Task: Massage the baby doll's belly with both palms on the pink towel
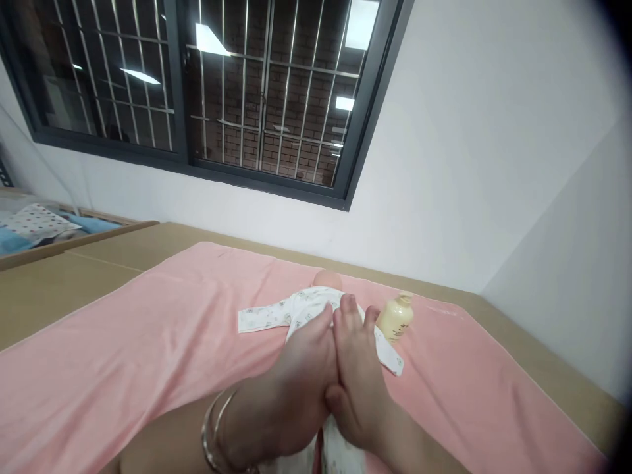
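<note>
My left hand (302,378), with thin bangles on its wrist, is pressed palm to palm against my right hand (359,368). The fingers of both hands are stretched out forward, and I see nothing held between them. Below and beyond them a baby doll (269,315) in white printed clothes lies on a pink blanket (197,329). Its arms are spread sideways, and my hands hide most of its body. Only the rounded top of its head shows at the far end. A pale yellow pump bottle (395,319) stands just right of the doll, beyond my right hand.
The blanket covers a brown padded surface (113,253) set against a white wall (444,164). A dark-framed window (266,99) with metal bars is above it. At the far left, dotted and blue cloths (42,224) lie behind a raised wooden edge.
</note>
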